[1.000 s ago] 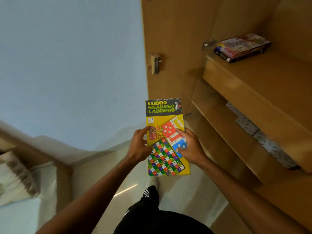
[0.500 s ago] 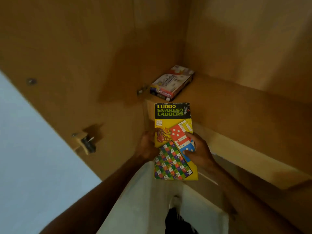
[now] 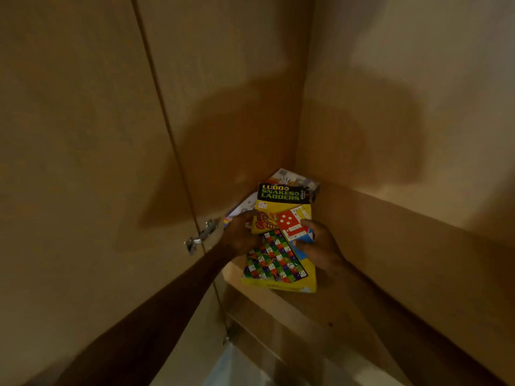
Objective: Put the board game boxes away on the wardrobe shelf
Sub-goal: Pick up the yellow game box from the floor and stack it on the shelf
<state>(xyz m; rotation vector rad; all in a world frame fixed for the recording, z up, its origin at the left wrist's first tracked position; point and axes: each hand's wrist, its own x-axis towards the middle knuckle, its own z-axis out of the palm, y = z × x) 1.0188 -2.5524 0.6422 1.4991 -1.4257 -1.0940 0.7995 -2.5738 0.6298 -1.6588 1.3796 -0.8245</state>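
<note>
A yellow Ludo and Snakes & Ladders box point(image 3: 281, 240) is held flat over the front left corner of the wooden wardrobe shelf point(image 3: 390, 246). My left hand point(image 3: 241, 238) grips its left edge, thumb on the lid. Its right edge is gripped by my right hand point(image 3: 320, 246). The far end of the yellow box overlaps a second, mostly white game box point(image 3: 281, 176) that lies in the shelf's back left corner, largely hidden.
The open wardrobe door point(image 3: 83, 162) stands at the left, with a metal hinge point(image 3: 200, 236) beside my left hand. The wardrobe's back wall point(image 3: 404, 93) rises behind the shelf. A lower shelf edge point(image 3: 264, 330) shows beneath.
Both hands have carried the yellow box forward and up, from in front of the shelf edge to over the shelf, above the white box. The view has moved closer into the wardrobe.
</note>
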